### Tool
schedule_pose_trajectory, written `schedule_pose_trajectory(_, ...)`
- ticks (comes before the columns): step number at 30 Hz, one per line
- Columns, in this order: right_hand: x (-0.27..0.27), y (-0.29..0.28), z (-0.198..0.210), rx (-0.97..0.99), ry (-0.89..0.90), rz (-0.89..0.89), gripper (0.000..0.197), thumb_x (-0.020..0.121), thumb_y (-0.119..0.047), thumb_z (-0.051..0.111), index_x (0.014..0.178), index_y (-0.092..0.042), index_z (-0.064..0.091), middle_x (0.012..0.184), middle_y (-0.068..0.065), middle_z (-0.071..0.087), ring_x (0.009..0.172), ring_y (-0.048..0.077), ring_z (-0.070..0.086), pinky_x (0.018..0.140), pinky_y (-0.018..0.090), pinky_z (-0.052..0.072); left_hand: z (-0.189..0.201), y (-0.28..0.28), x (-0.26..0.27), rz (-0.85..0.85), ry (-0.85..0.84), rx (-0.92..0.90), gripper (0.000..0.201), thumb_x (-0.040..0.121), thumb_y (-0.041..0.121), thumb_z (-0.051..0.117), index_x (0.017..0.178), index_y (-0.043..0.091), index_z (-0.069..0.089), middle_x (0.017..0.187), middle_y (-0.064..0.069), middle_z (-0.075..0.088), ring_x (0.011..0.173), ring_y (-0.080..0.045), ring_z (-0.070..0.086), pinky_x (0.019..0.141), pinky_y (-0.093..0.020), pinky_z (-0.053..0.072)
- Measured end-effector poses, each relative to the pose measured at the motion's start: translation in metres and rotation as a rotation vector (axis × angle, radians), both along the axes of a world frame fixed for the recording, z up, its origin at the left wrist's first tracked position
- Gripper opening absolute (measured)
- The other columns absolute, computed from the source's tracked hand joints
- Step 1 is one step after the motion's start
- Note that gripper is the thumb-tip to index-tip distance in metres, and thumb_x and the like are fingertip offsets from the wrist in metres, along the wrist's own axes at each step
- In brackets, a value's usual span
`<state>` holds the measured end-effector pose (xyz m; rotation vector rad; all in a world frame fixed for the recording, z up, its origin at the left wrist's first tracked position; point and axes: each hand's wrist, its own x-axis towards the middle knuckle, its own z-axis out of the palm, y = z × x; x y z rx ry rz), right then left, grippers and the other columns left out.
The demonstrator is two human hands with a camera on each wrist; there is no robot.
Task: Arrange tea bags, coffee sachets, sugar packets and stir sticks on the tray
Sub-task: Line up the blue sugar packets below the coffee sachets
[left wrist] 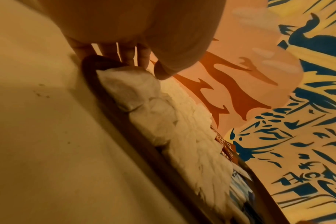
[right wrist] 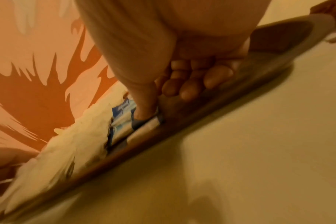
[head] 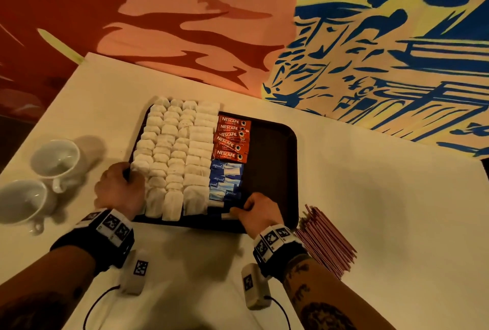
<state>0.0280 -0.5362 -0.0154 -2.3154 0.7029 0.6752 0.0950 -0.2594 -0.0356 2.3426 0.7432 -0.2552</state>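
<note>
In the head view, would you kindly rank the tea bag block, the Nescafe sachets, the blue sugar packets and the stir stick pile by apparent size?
1. tea bag block
2. stir stick pile
3. Nescafe sachets and blue sugar packets: look alike, unranked.

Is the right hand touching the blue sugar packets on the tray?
Touching. In the right wrist view the thumb of the right hand presses on a blue sugar packet by the tray rim.

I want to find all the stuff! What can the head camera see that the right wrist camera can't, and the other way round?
Only the head view shows the red coffee sachets, the stir sticks lying off the tray, two white cups and the left hand gripping the tray's edge. Only the right wrist view shows the right hand's curled fingertips from underneath. Both show the tray, tea bags, blue sugar packets and right hand.
</note>
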Motion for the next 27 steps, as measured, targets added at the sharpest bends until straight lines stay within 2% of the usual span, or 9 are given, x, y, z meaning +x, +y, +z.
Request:
schedule_pose_trajectory(3,0.024,-0.005,0.017,-0.032,-0.089,0.005,0.026,0.089,-0.051,0.068,0.093,-0.026,0.060,0.086,-0.012,0.059,0.074,0.004,0.056,0.064,0.023,0.044,-0.001,0.003,-0.001,0.010,-0.036,-0.064,0.036,0.097,0.028,0.049,0.130,0.016,0.056,0.132,-0.017,0.059,0.120,-0.042,0.052,0.103,-0.053,0.043)
schedule_pose_trajectory(6,0.061,-0.006,0.029,-0.024,-0.218,0.060,0.021,0.091,-0.044,0.067,0.104,-0.028,0.065,0.102,-0.010,0.065,0.090,0.008,0.062,0.076,0.023,0.049,-0.003,0.007,-0.002,0.054,-0.095,-0.153,0.035,0.098,0.023,0.048,0.130,0.012,0.056,0.131,-0.018,0.059,0.120,-0.039,0.053,0.105,-0.050,0.042)
schedule_pose_trajectory(9,0.100,-0.002,0.024,-0.129,-0.241,0.208,0.032,0.089,-0.045,0.067,0.117,-0.029,0.067,0.116,-0.004,0.063,0.107,0.015,0.061,0.094,0.034,0.053,-0.003,0.008,0.000,0.062,-0.116,-0.190,0.035,0.097,0.025,0.049,0.128,0.011,0.057,0.128,-0.018,0.060,0.116,-0.038,0.055,0.101,-0.051,0.044)
schedule_pose_trajectory(12,0.127,0.001,0.021,-0.261,-0.220,0.357,0.039,0.092,-0.045,0.063,0.128,-0.030,0.063,0.127,-0.001,0.058,0.121,0.022,0.051,0.102,0.042,0.048,-0.005,0.010,0.002,0.066,-0.105,-0.214,0.035,0.094,0.031,0.050,0.125,0.017,0.058,0.123,-0.014,0.062,0.109,-0.036,0.058,0.097,-0.054,0.047)
schedule_pose_trajectory(15,0.140,0.003,0.019,-0.361,-0.168,0.508,0.039,0.095,-0.043,0.059,0.132,-0.031,0.060,0.134,-0.002,0.057,0.127,0.023,0.045,0.102,0.042,0.046,-0.006,0.011,0.001,0.108,-0.070,-0.236,0.043,0.085,0.050,0.048,0.122,0.029,0.054,0.119,-0.008,0.063,0.104,-0.034,0.060,0.093,-0.059,0.049)
schedule_pose_trajectory(18,0.146,0.002,0.016,-0.385,-0.149,0.572,0.037,0.096,-0.041,0.058,0.132,-0.032,0.059,0.135,-0.002,0.058,0.126,0.023,0.045,0.101,0.040,0.045,-0.004,0.008,0.001,0.108,-0.048,-0.216,0.055,0.081,0.063,0.045,0.124,0.030,0.052,0.119,-0.005,0.063,0.105,-0.034,0.060,0.098,-0.060,0.046)
schedule_pose_trajectory(22,0.150,0.000,0.016,-0.396,-0.152,0.597,0.032,0.097,-0.034,0.057,0.128,-0.035,0.061,0.133,-0.004,0.059,0.124,0.022,0.044,0.100,0.039,0.046,-0.004,0.006,0.003,0.114,-0.025,-0.192,0.047,0.090,0.056,0.050,0.128,0.029,0.053,0.124,-0.008,0.062,0.111,-0.036,0.058,0.102,-0.059,0.041)
schedule_pose_trajectory(27,0.152,-0.003,0.015,-0.400,-0.143,0.639,0.031,0.098,-0.027,0.053,0.126,-0.035,0.064,0.132,-0.004,0.058,0.123,0.023,0.042,0.099,0.041,0.047,-0.003,0.006,0.002,0.126,-0.023,-0.184,0.047,0.091,0.054,0.050,0.130,0.028,0.052,0.128,-0.011,0.060,0.114,-0.039,0.056,0.104,-0.058,0.039)
